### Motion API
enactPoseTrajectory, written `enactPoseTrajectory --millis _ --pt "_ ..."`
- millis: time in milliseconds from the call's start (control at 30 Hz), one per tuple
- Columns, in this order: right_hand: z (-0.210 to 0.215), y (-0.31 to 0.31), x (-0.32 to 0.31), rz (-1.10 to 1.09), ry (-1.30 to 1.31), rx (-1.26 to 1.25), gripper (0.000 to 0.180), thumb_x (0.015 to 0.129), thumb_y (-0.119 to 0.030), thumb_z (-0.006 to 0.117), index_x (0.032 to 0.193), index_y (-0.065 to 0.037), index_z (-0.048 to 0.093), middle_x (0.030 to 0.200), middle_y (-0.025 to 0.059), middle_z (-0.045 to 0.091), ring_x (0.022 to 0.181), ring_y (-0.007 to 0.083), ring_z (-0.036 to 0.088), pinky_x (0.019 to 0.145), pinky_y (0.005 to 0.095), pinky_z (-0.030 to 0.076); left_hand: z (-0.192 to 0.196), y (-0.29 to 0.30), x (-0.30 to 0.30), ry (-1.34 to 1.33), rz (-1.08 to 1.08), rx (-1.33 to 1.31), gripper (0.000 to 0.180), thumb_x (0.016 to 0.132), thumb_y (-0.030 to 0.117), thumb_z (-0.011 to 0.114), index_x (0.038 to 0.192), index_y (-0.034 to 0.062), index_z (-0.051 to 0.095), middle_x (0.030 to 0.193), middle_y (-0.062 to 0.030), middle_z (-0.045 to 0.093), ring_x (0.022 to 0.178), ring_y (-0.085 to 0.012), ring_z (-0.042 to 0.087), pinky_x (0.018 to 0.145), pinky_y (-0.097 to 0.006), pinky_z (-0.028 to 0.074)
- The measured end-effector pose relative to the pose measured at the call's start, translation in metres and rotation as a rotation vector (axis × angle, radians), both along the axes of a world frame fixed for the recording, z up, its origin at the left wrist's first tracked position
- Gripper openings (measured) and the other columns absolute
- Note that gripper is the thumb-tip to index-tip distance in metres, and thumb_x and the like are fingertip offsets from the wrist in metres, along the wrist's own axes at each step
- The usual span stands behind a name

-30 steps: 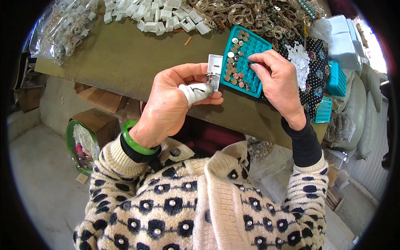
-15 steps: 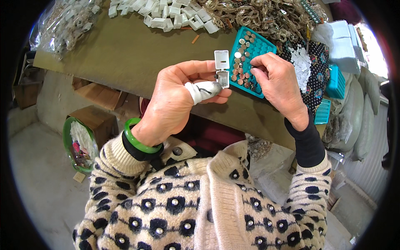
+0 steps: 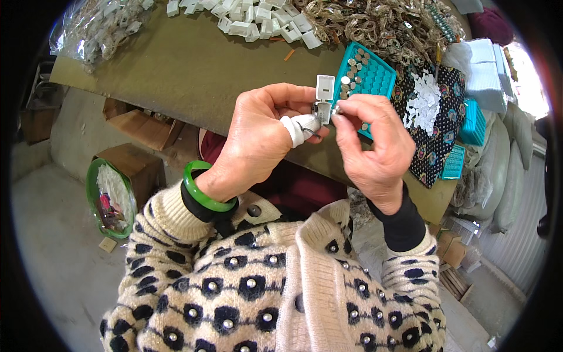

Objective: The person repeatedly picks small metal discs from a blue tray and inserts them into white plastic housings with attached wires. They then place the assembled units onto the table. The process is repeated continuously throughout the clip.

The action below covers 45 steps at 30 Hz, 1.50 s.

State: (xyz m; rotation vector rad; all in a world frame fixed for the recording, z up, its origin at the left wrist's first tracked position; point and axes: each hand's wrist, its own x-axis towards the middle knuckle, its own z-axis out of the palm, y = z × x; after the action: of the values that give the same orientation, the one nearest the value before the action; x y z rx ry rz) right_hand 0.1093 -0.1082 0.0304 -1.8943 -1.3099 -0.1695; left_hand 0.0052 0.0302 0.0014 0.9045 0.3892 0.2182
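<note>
My left hand [image 3: 258,132], its thumb wrapped in white cloth, grips a small white plastic case [image 3: 325,88] with its hinged lid up. Close against the case's right side, my right hand [image 3: 380,144] pinches a small silvery button cell [image 3: 336,110] between thumb and fingers. Behind that hand, a teal tray [image 3: 382,75] with round hollows holds several loose button cells [image 3: 346,81] along its left side. The right hand hides the near part of the tray, and the left thumb covers the lower part of the case.
White cases [image 3: 252,23] lie heaped at the table's far side, beside a tangle of clear wire bundles [image 3: 375,26]. A bulging plastic bag [image 3: 99,29] sits far left. White slips [image 3: 423,100] cover a patterned dark cloth at right, near teal baskets [image 3: 472,123]. A green-rimmed bin [image 3: 91,190] stands lower left.
My right hand has moved left from over the tray to the case, now with a button cell in its fingertips. The left hand and case appear slightly further right and lower in view.
</note>
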Motion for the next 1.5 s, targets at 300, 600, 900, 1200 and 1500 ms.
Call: enactPoseTrajectory --millis 300,600,900,1200,1500 --pt "-0.014 -0.002 -0.006 0.044 0.034 0.055 0.022 0.078 0.010 0.070 0.098 0.001 0.064 0.087 0.0132 0.062 0.074 0.0262 0.063 0.063 0.0329 0.053 0.001 -0.005 -0.005 -0.008 -0.012 -0.056 0.031 0.085 0.001 0.069 0.114 -0.0081 0.062 0.095 -0.0144 0.069 0.078 -0.0180 0.069 0.073 -0.029 0.058" --pt "-0.006 -0.019 -0.008 0.014 0.328 0.046 0.016 0.085 0.007 0.063 0.099 0.000 0.066 0.089 0.0128 0.064 0.074 0.0246 0.063 0.064 0.0321 0.052 0.002 -0.010 -0.006 0.062 -0.069 -0.029 0.027 0.086 0.006 0.071 0.110 -0.0033 0.063 0.091 -0.0104 0.067 0.074 -0.0149 0.066 0.065 -0.028 0.057" --pt "-0.035 -0.003 0.059 -0.231 -0.248 -0.181 0.012 0.082 -0.004 0.070 0.093 -0.001 0.066 0.085 0.0102 0.059 0.078 0.0280 0.061 0.067 0.0376 0.050 -0.002 -0.004 -0.001 -0.064 -0.121 -0.286 0.021 0.092 0.014 0.064 0.108 0.0028 0.059 0.092 -0.0094 0.064 0.065 -0.0129 0.058 0.053 -0.026 0.047" --pt "-0.030 -0.007 0.060 -0.130 -0.213 -0.227 0.010 0.080 -0.001 0.067 0.085 -0.003 0.060 0.084 0.0097 0.058 0.080 0.0295 0.060 0.070 0.0390 0.050 -0.004 0.000 0.003 -0.141 -0.162 -0.280 0.037 0.095 0.021 0.061 0.125 0.0011 0.057 0.124 -0.0278 0.060 0.090 -0.0270 0.071 0.074 -0.032 0.061" --pt "0.002 -0.023 0.032 -0.042 1.060 0.135 0.015 0.092 -0.002 0.064 0.106 0.004 0.066 0.090 0.0037 0.068 0.075 0.0080 0.062 0.068 0.0221 0.051 -0.006 0.002 0.001 -0.151 -0.142 -0.296 0.035 0.095 0.016 0.061 0.126 0.0011 0.057 0.123 -0.0275 0.060 0.099 -0.0326 0.069 0.083 -0.037 0.061"
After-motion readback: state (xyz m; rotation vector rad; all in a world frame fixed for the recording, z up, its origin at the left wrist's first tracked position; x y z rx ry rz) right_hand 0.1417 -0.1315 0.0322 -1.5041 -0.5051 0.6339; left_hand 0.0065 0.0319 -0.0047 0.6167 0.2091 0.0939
